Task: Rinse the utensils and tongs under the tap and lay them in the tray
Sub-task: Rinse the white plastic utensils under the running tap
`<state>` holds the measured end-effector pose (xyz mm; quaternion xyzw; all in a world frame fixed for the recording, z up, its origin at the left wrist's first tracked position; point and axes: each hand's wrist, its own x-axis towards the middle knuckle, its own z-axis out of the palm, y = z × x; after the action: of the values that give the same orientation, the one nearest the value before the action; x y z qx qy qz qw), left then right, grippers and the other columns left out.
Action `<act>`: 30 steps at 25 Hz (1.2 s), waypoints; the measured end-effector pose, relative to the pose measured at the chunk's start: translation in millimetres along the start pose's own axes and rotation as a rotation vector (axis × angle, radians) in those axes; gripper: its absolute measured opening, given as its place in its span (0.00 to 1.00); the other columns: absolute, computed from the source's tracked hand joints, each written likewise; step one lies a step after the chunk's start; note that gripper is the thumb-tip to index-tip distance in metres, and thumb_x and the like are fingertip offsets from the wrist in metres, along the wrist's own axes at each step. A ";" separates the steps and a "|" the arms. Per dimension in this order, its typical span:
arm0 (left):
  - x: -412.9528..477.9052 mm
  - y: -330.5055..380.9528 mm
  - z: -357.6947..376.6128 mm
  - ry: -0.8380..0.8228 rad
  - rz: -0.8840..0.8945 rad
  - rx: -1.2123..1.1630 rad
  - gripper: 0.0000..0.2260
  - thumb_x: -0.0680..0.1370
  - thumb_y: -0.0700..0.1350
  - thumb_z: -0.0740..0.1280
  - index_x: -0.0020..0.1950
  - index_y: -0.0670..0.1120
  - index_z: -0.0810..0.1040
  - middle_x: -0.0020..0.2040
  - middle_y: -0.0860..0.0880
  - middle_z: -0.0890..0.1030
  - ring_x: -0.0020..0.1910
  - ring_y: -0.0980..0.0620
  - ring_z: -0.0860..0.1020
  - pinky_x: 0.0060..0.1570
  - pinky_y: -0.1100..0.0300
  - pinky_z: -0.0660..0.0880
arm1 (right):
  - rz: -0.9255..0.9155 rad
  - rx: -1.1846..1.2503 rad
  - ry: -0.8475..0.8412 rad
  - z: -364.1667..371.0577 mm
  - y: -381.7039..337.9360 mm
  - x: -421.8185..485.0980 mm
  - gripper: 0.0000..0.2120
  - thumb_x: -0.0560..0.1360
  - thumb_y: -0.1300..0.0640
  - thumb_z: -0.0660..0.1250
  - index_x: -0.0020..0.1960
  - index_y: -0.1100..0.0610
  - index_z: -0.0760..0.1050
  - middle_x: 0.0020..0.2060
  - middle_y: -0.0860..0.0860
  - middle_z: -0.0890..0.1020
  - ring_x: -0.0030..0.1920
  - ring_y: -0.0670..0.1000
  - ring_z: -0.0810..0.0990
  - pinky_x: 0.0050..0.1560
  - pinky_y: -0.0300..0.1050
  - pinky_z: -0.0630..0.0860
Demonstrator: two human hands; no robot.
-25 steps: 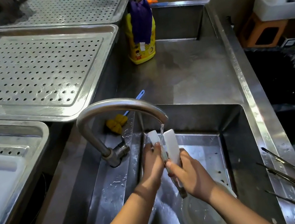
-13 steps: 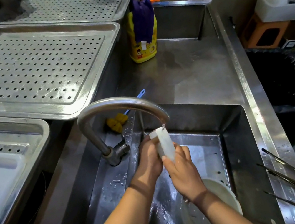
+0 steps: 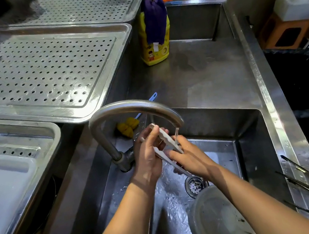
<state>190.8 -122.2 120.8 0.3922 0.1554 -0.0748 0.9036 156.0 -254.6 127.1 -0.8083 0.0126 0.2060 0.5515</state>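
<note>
Tongs (image 3: 165,137) in left hand (image 3: 148,158) under tap (image 3: 127,109)

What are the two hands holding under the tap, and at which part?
They hold white tongs. The left hand grips the upper part; the right hand holds the arms lower down, near the middle.
</note>
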 end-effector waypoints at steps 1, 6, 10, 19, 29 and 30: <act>0.1 0.5 1.5 0.041 0.017 -0.020 0.10 0.75 0.38 0.70 0.55 0.43 0.76 0.45 0.40 0.79 0.46 0.44 0.80 0.53 0.47 0.76 | -0.061 -0.149 0.055 1.4 6.9 -1.5 0.18 0.76 0.38 0.62 0.64 0.39 0.69 0.54 0.48 0.82 0.50 0.53 0.83 0.51 0.55 0.81; -9.4 13.3 3.7 -0.098 -0.055 -0.087 0.12 0.74 0.39 0.65 0.58 0.42 0.73 0.48 0.42 0.75 0.49 0.45 0.75 0.57 0.51 0.71 | -0.149 -0.267 0.011 -1.2 8.1 5.1 0.17 0.74 0.28 0.57 0.57 0.35 0.71 0.48 0.40 0.79 0.48 0.45 0.77 0.47 0.46 0.72; -13.4 33.9 5.2 -0.094 -0.073 -0.108 0.14 0.71 0.41 0.67 0.55 0.41 0.74 0.45 0.45 0.77 0.46 0.49 0.76 0.54 0.54 0.72 | -0.071 -0.007 -0.036 4.0 -19.8 29.0 0.22 0.77 0.31 0.55 0.39 0.43 0.78 0.31 0.42 0.80 0.37 0.46 0.78 0.43 0.49 0.74; -8.9 30.2 11.0 0.007 0.076 -0.009 0.11 0.74 0.41 0.67 0.54 0.43 0.70 0.39 0.47 0.72 0.40 0.50 0.73 0.48 0.53 0.71 | 0.126 0.353 -0.136 4.5 14.2 -8.9 0.14 0.84 0.49 0.59 0.58 0.59 0.76 0.46 0.64 0.85 0.33 0.56 0.81 0.33 0.49 0.80; 2.4 -16.9 38.6 0.116 -0.224 0.211 0.16 0.76 0.53 0.69 0.31 0.48 0.76 0.27 0.49 0.72 0.24 0.51 0.71 0.28 0.61 0.73 | -0.088 -0.340 0.149 6.2 15.8 -60.3 0.23 0.67 0.53 0.64 0.61 0.45 0.67 0.37 0.46 0.76 0.39 0.54 0.78 0.40 0.50 0.74; 2.7 -16.0 32.7 0.110 -0.220 0.229 0.15 0.76 0.52 0.69 0.31 0.47 0.76 0.27 0.48 0.73 0.25 0.50 0.72 0.30 0.59 0.75 | -0.090 -0.346 0.167 10.3 20.9 -66.6 0.24 0.66 0.53 0.63 0.62 0.44 0.66 0.34 0.45 0.74 0.37 0.52 0.76 0.39 0.49 0.72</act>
<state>196.5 -157.0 130.0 0.4766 0.2368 -0.1688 0.8296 86.6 -267.3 128.5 -0.9051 -0.0136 0.1125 0.4098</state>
